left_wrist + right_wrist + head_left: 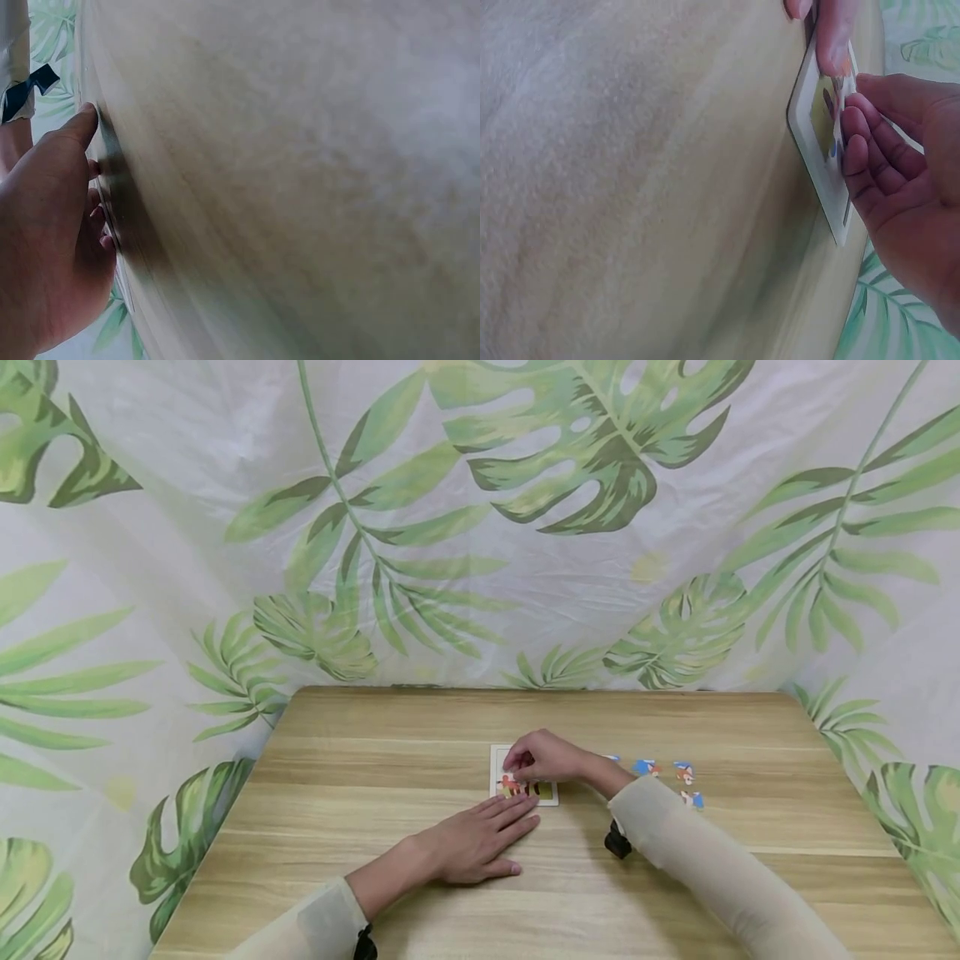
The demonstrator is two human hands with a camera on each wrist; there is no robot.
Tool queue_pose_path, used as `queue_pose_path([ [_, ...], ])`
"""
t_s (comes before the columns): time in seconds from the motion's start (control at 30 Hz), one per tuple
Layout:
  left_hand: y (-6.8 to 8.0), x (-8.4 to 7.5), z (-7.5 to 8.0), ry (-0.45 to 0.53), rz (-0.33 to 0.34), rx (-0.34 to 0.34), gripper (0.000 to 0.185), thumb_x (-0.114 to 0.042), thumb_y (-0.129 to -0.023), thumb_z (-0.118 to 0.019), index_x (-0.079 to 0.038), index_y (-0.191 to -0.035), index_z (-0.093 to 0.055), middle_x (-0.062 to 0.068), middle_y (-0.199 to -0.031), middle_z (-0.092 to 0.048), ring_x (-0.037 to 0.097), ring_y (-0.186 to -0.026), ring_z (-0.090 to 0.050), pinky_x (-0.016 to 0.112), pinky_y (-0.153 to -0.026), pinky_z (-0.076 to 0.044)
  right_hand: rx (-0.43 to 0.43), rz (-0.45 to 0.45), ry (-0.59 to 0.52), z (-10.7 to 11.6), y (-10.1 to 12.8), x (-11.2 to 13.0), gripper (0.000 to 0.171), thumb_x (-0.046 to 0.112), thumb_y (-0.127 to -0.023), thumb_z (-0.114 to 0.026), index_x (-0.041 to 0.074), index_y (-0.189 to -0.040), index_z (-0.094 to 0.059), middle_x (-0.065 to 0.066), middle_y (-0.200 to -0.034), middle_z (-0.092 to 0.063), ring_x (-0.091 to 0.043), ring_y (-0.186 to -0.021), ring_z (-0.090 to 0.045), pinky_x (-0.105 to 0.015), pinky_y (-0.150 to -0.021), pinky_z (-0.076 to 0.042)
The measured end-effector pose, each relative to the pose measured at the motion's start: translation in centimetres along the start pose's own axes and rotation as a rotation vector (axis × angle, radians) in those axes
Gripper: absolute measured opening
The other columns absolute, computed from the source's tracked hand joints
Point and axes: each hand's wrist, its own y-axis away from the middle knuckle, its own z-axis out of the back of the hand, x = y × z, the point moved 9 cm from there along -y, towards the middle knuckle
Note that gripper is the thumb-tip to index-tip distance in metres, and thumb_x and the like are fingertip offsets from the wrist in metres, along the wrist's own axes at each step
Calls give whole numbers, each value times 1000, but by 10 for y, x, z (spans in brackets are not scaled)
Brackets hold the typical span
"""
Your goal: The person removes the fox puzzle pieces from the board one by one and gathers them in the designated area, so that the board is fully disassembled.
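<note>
A small white-framed puzzle board (494, 764) lies on the wooden table, with a red and yellow-green picture partly filled in. Over its upper part, my right hand (551, 756) bends its fingers and pinches a small puzzle piece (511, 772), mostly covered by the fingertips. My left hand (480, 843) lies with straight fingers on the board's near edge. In the right wrist view, the board's frame (819, 180) shows beside the curled right fingers (859, 154), and a left fingertip (836, 52) touches it. The left wrist view shows the left hand (52, 225) against the tabletop.
Several loose puzzle pieces, blue, white and orange, lie right of the board, among them one at the back (647, 767), one farther right (684, 772) and one nearer (693, 800). The right forearm passes close to them. A leaf-patterned cloth (450, 527) hangs behind the table (360, 810).
</note>
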Motion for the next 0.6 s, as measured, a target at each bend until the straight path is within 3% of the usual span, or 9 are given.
queue_pose_path([
  [0.6,0,2,1,10,-17,-5,76,-57,-112,-36,-9,-170,-23,11,-178,-13,24,-164,-14,40,-132,-21,27,-25,-49,-6,-6,-2,10,-1,-93,-76,3,-101,-81,4,-83,-72,3,-73,-60,-17,-70,-53],
])
